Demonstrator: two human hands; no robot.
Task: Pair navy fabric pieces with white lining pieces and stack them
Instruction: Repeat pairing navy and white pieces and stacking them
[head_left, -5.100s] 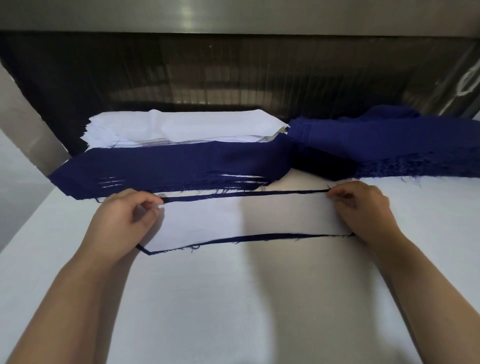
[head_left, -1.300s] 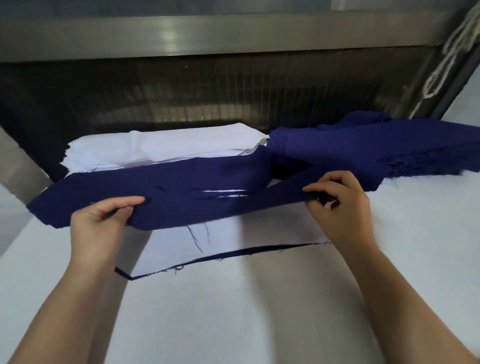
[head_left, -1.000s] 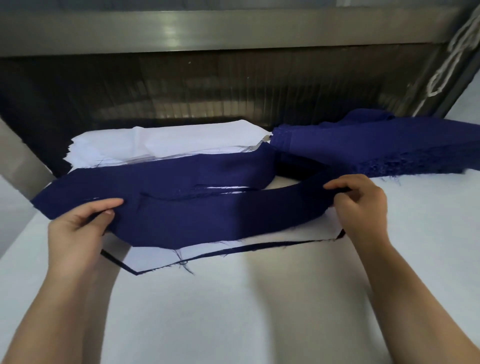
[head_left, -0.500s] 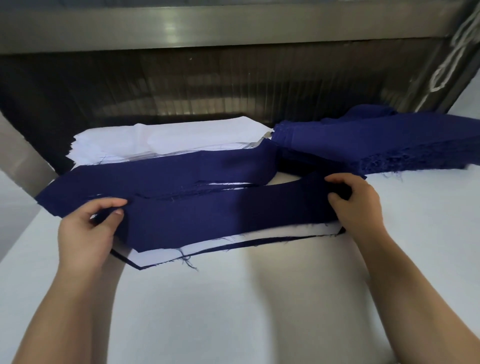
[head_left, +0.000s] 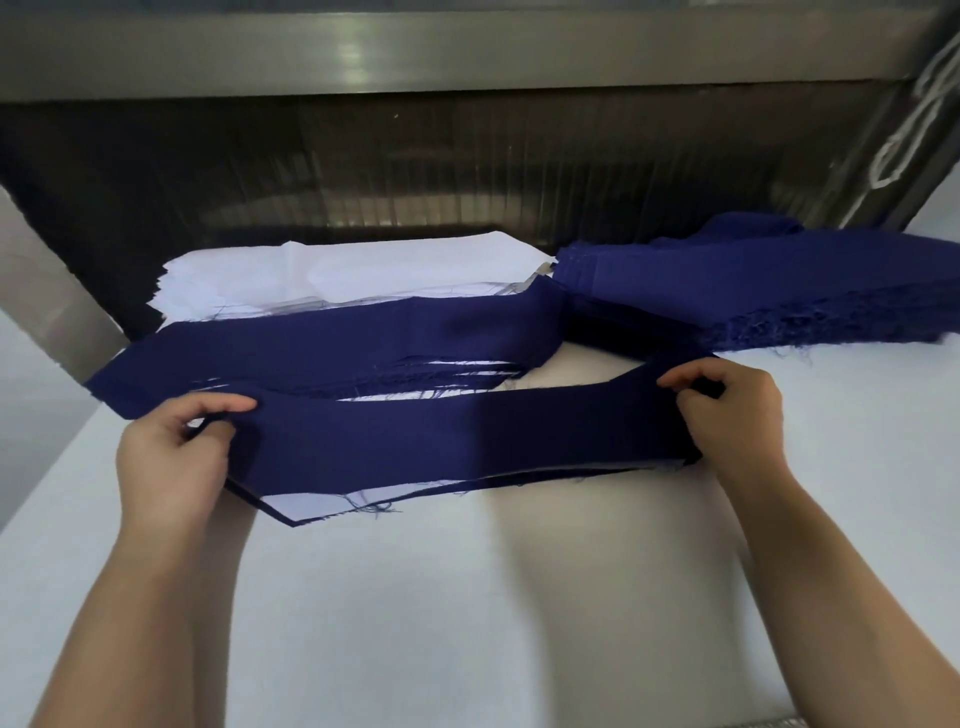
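Compared with half a second ago, I see the navy piece (head_left: 457, 441) has dropped toward me and now covers nearly all of the white lining piece (head_left: 311, 501) on the table (head_left: 467, 597). White shows only as a wedge at seven o'clock of the navy piece and a thin sliver along its near edge. The left hand (head_left: 171, 457) pinches the nine o'clock end, thumb on top and fingers curled under. The right hand (head_left: 727, 415) has slid outward and grips the three o'clock end with curled fingers.

At twelve o'clock of the piece lies the paired stack (head_left: 337, 348), unmoved, with the white lining pile (head_left: 389, 270) behind it. The navy pile (head_left: 753, 280) sits at two o'clock.

A dark rim under the white wedge tells me another navy layer lies beneath, but I cannot see more of it. The right fingertips are tucked into the cloth, out of sight. The navy pile runs off the frame at three o'clock, and both forearms are cut off at six.
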